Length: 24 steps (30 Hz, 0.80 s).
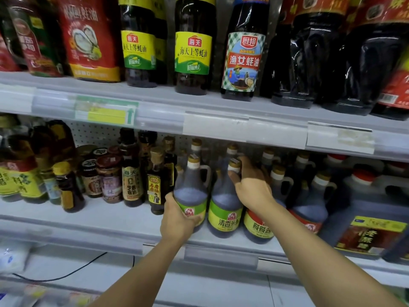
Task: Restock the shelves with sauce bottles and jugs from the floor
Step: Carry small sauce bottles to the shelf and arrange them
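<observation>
I have both hands up at the middle shelf (pixel 93 220). My left hand (pixel 177 220) is wrapped around the lower body of a green-label jug (pixel 192 191), thumb on its left side and fingers curled over the label on the front; the jug stands upright at the near edge of the shelf, its base hidden behind my hand, so I cannot tell whether it rests fully on the board. Just to its right stands a second green-label jug (pixel 224 209), upright on the shelf. My right hand (pixel 251 185) reaches past that one, thumb alongside its white neck below the gold cap, fingers stretched toward the far jugs in the row behind; I cannot tell from here whether those fingers close on anything. Right of my wrist stands a red-label jug (pixel 257 226), partly covered by my forearm, with another like it further right and a big square dark jug (pixel 367 220) at the far right.

Left of the held jug a cluster of small sauce bottles (pixel 132 180) and jars fills the shelf. The upper shelf (pixel 199 100) carries tall oyster sauce bottles (pixel 192 45) with yellow-green labels and large dark jugs to the right. A black cable (pixel 66 273) runs across the lowest ledge at near left
</observation>
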{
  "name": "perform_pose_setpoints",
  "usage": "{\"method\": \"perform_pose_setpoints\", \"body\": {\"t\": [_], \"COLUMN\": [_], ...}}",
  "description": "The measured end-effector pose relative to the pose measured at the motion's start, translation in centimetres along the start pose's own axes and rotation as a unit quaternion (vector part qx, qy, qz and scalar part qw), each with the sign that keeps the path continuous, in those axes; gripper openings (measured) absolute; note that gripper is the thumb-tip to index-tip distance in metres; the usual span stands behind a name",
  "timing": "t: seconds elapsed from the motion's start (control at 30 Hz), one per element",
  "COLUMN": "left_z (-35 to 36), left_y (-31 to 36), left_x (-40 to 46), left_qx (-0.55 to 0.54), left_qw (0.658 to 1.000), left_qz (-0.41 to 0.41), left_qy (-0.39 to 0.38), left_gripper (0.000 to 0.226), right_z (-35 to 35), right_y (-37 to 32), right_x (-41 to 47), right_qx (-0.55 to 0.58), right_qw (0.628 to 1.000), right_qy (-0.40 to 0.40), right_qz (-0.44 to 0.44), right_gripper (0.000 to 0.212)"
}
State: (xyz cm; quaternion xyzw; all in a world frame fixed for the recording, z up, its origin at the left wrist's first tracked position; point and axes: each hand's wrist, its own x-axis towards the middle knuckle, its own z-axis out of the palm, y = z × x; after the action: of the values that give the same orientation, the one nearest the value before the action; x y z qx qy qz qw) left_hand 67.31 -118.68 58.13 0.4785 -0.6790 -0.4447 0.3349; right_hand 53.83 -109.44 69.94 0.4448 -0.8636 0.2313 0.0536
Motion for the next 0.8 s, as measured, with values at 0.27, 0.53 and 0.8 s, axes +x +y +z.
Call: {"method": "perform_pose_setpoints", "body": {"t": [0.27,0.53,0.8], "left_z": [-0.3,-0.6,-1.9], "left_y": [0.3,0.6,2.5], "left_x": [0.1,-0.1,-2.5], "left_qx": [0.022,0.029,0.060], "left_qw": [1.000,0.999,0.993], "left_qz": [0.001,-0.003,0.092], "left_qy": [-0.009,-0.031,0.043], "left_gripper": [0.079,0.081,0.096], "right_z": [0.2,0.3,-1.2], "right_y": [0.2,0.4,2.9], "right_x": [0.7,0.3,-3.8], "right_qx": [0.028,0.037,0.048], "right_qw": [0.999,0.999,0.995], "right_qy": [-0.026,-0.018,0.083], "right_qz": [0.021,0.010,0.039], "right_gripper": [0.040,0.044,0.043]}}
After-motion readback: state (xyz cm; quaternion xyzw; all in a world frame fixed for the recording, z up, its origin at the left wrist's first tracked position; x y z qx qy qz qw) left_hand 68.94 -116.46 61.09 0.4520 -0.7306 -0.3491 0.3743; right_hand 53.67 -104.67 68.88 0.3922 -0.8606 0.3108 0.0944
